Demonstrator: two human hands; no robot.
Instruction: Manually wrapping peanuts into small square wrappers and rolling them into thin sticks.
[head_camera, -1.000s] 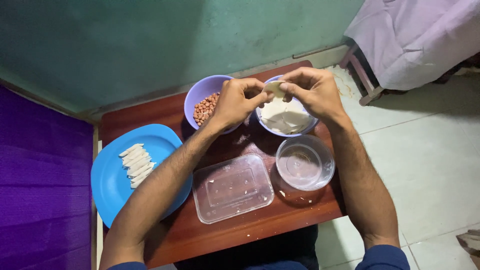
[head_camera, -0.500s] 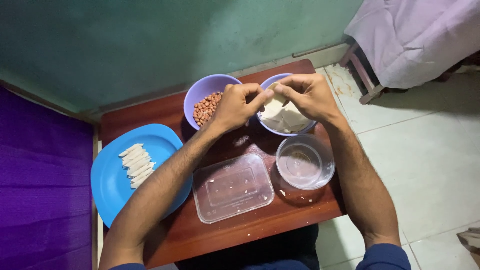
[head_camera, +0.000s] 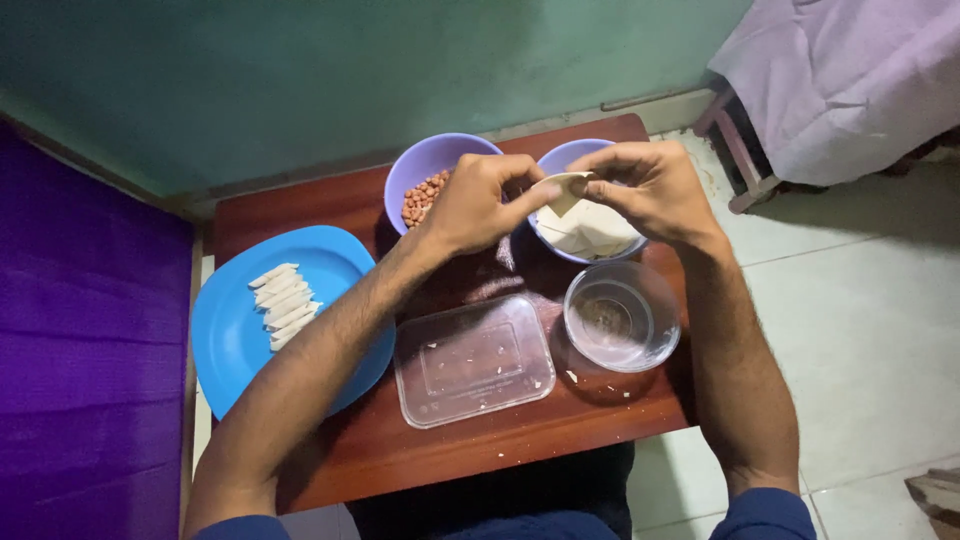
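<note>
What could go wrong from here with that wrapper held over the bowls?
Both hands, left hand and right hand, pinch one thin wrapper in mid-air; it might tear. If it slips, it would likely drop into the wrapper bowl. The peanut bowl sits near the table edge; a nudge could tip it.

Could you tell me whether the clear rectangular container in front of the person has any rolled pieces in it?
No: the clear rectangular container holds only a few crumbs, while the pale rolled pieces lie in a row on the blue plate.
</note>
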